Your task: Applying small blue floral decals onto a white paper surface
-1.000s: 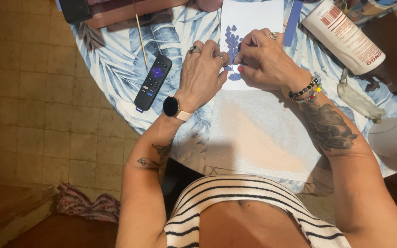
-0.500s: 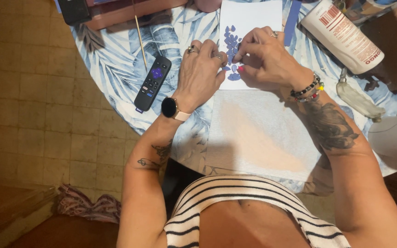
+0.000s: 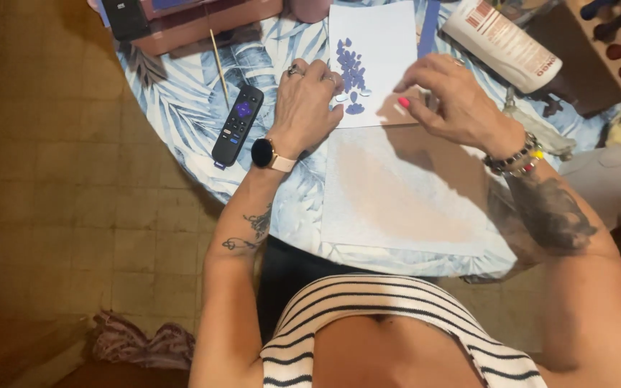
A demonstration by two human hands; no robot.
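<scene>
A white sheet of paper [image 3: 389, 43] lies on the leaf-patterned tablecloth [image 3: 181, 108], with a cluster of small purple pieces [image 3: 351, 72] stuck on its left side. My left hand [image 3: 307, 100], wearing rings and a wrist watch, rests with its fingers curled on the sheet's left edge beside the purple cluster. My right hand [image 3: 451, 97] hovers over the sheet's lower right corner with fingers bent and pinched together; whether it holds a small piece I cannot tell. A larger pale sheet [image 3: 404, 194] lies nearer to me.
A black remote control [image 3: 237, 126] lies left of my left hand, with a thin wooden stick [image 3: 217, 54] above it. A white bottle [image 3: 501, 43] lies on its side at the upper right. A pink box [image 3: 203, 18] and dark device [image 3: 125, 18] sit at the back.
My right hand has moved away to the right from the purple cluster, uncovering it. My left hand stays on the sheet's left edge.
</scene>
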